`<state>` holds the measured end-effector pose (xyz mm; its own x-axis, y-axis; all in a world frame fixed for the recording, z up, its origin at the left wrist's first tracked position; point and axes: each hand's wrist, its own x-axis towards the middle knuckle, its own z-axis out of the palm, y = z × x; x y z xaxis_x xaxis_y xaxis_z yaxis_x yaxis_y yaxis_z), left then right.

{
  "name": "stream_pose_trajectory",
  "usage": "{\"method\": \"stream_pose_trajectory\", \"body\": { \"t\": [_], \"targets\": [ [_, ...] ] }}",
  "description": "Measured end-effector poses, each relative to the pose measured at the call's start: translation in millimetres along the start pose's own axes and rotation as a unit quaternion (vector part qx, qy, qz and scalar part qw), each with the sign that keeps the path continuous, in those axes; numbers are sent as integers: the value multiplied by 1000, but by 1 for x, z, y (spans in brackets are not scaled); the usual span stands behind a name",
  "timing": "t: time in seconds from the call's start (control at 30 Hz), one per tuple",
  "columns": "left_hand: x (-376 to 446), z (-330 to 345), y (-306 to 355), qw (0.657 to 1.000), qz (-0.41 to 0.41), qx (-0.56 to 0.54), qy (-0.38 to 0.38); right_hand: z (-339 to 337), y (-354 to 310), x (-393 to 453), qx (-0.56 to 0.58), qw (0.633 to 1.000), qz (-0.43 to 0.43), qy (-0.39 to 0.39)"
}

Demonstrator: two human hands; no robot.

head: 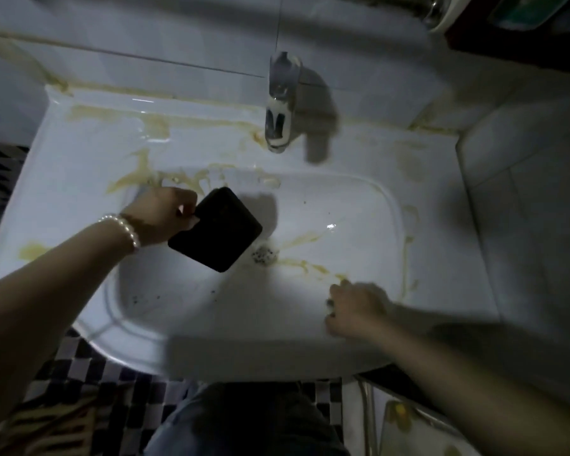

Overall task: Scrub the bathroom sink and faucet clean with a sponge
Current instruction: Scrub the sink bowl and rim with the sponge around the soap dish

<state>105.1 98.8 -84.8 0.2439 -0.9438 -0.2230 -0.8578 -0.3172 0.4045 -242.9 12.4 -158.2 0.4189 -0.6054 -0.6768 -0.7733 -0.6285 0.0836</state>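
The left hand (160,213) pinches one edge of a flat, dark, square sponge (215,228), which sticks out to its right, above the white sink bowl (326,205) with yellow stains. The right hand (352,309) rests on the bowl's near side; it is blurry, so I cannot tell its grip. The shiny metal faucet (280,103) stands far beyond both hands.

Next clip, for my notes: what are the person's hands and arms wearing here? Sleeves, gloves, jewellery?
Both forearms are bare, with no sleeves in view and no gloves. The left hand has a bracelet of small white pearl-like beads round the wrist. The right hand is motion-blurred; a small dark spot on one finger may be a ring, but that cannot be told for sure.
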Motion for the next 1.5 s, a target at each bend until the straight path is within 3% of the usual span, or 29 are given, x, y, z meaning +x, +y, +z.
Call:
{"method": "stream_pose_trajectory", "body": {
  "t": [0.13, 0.23, 0.3, 0.4, 0.5, 0.6, 0.7, 0.77, 0.83, 0.93, 1.0, 1.1, 1.2, 1.27, 1.37, 1.43, 1.5],
  "targets": [
    [-2, -6, -5, 992, -49, -104, 43, -2, -65, -1, 166, 977, -117, -59],
    [-2, -11, -9, 979, -89, -176, 42, -8, -40, -2, 137, 974, -170, -58],
    [-5, -17, -12, 966, -115, -230, 12, -15, 9, -8, 12, 996, -82, -15],
    [-10, -22, -14, 961, -131, -240, -28, -26, 43, -23, -133, 988, 56, 48],
    [-17, -24, -19, 954, -141, -261, -37, -15, -9, -41, 6, 998, 57, 32],
    [-20, -27, -25, 941, -152, -303, -22, 4, -90, -51, 146, 986, -63, 59],
    [-21, -33, -28, 934, -160, -320, -1, 7, -141, -61, 180, 950, -239, 85],
    [-22, -37, -31, 932, -156, -328, 9, 4, -121, -55, 166, 943, -275, 85],
    [-22, -39, -34, 926, -153, -343, 19, 4, -65, -52, 141, 955, -252, 73],
    [-24, -37, -36, 916, -159, -367, 41, -3, 27, -64, 0, 966, -203, 161],
    [-25, -34, -36, 908, -163, -381, 54, -3, 51, -73, -84, 938, -233, 244],
    [-24, -33, -33, 903, -168, -392, 60, 4, 18, -75, -103, 885, -338, 304],
    [-23, -40, -34, 902, -168, -391, 66, 9, -60, -63, -11, 852, -440, 283],
    [-24, -50, -36, 906, -166, -383, 74, 5, -112, -49, 43, 853, -463, 237],
    [-27, -67, -44, 909, -163, -374, 81, -11, -173, -25, 187, 902, -374, 109],
    [-32, -77, -54, 909, -164, -372, 96, -23, -199, -6, 281, 915, -287, 28],
    [-40, -83, -64, 903, -168, -381, 109, -32, -208, 6, 279, 929, -242, -3]
  ]
}}
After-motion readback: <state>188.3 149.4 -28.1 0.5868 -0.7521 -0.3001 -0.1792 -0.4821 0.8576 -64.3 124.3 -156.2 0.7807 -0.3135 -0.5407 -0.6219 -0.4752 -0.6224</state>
